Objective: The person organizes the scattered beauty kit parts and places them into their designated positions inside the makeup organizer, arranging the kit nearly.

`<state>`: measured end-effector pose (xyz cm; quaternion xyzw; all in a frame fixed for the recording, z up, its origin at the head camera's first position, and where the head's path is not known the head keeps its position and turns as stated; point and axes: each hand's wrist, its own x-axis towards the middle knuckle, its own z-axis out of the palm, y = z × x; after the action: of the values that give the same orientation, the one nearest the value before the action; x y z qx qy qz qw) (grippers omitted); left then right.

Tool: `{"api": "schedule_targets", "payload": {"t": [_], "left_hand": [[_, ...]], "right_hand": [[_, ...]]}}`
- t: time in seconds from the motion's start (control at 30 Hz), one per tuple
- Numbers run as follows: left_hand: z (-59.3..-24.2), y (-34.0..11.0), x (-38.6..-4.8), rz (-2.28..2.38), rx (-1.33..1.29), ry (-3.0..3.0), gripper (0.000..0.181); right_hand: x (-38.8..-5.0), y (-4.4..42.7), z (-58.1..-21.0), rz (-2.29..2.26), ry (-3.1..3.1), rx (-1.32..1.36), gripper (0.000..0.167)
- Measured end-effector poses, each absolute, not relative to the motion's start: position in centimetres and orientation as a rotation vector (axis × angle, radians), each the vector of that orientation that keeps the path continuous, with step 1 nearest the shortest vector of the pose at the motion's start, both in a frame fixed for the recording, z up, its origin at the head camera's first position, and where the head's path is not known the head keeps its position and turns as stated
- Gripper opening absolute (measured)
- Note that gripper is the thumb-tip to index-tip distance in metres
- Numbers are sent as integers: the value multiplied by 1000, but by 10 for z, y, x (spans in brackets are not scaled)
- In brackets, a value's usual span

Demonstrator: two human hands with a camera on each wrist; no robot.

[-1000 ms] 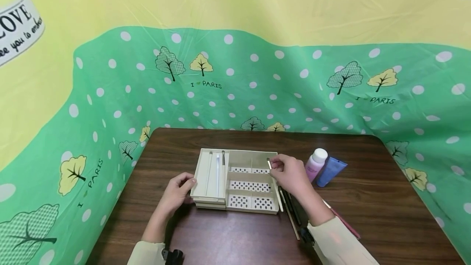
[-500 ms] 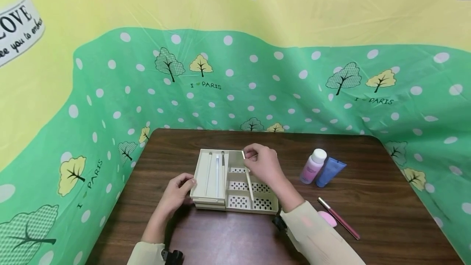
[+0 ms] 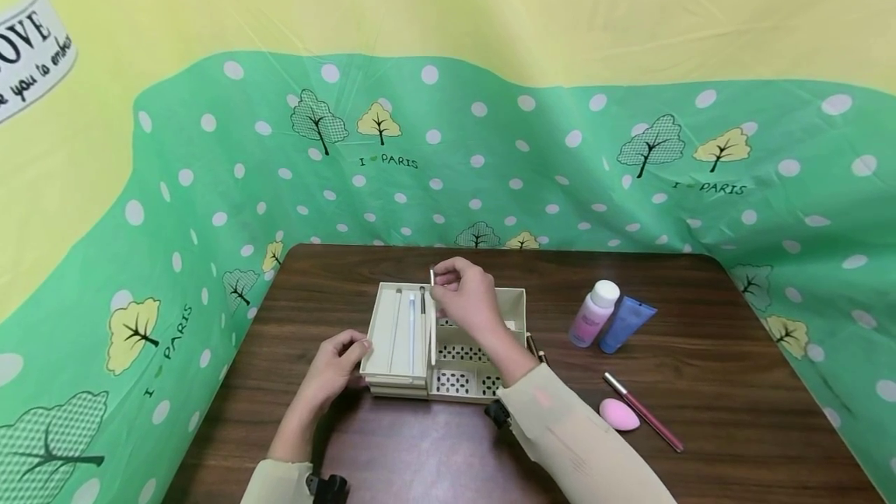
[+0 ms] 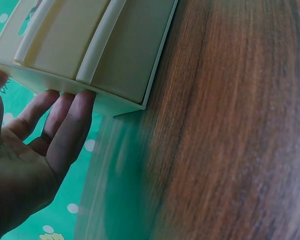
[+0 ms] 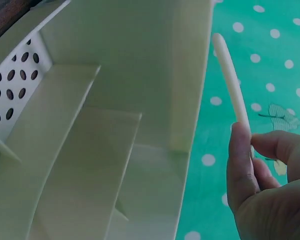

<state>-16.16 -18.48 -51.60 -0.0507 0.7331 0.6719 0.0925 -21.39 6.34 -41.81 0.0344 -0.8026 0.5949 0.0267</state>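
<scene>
A cream cosmetic organizer box sits on the table, its left part a raised tray and its right part divided. On the tray lie three slim makeup brushes. My left hand rests against the box's left side; in the left wrist view its fingertips touch the side wall. Between right thumb and fingers, my right hand pinches a makeup brush with a cream handle. That brush stands along the tray's right edge, tip up; my hand covers part of the box.
Right of the box stand a pink bottle with a white cap and a blue tube. A pink makeup sponge and a dark red brush lie nearer. Dark sticks show behind the right forearm. A patterned cloth hangs behind the table.
My right hand has carried the brush leftward from the box's right edge, across the compartments, to the tray's right edge. The left hand has stayed at the box's side.
</scene>
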Motion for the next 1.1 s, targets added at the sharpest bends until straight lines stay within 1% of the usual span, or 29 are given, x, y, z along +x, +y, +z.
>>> {"api": "schedule_targets", "payload": {"t": [0.5,0.73,1.1], "left_hand": [[-519,-185,-163,1997,-154,2172,18],[-518,-186,-162,2005,-159,2171,18],[-517,-185,-162,2001,-157,2166,18]], "right_hand": [[-222,42,-431,1703,-2585,71,17],[-222,36,-441,1383,-2676,160,15],[-219,29,-437,935,-2885,297,16]]}}
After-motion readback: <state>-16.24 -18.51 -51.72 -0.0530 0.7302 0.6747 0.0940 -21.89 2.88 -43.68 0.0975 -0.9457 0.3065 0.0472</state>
